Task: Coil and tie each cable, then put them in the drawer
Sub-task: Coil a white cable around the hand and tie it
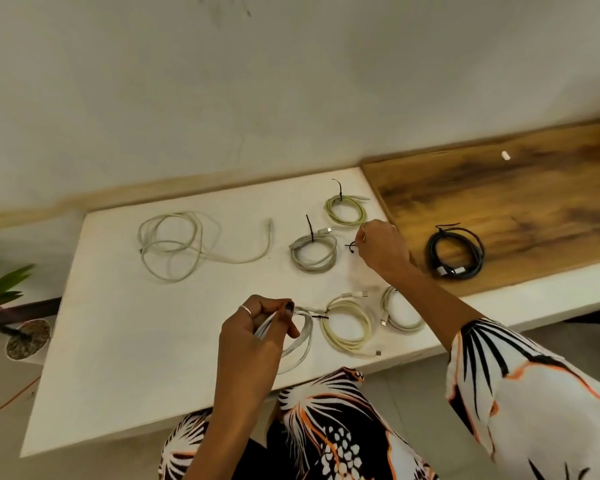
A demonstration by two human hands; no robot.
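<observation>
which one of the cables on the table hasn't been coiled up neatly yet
The long pale cable sprawled in loose loops at the far left of the white table. It has no black tie, and one end trails off to the right.

White sleeve [520, 386] with black-and-orange leaf print; silver ring [246, 309] on one finger

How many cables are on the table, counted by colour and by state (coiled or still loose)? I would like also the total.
Black coiled cable: 1
Grey coiled cable: 1
Yellow-green coiled cable: 1
Cream coiled cable: 1
White coiled cable, near the right arm: 1
White coil held by the left hand: 1
White loose cable: 1
Total: 7 cables
</observation>
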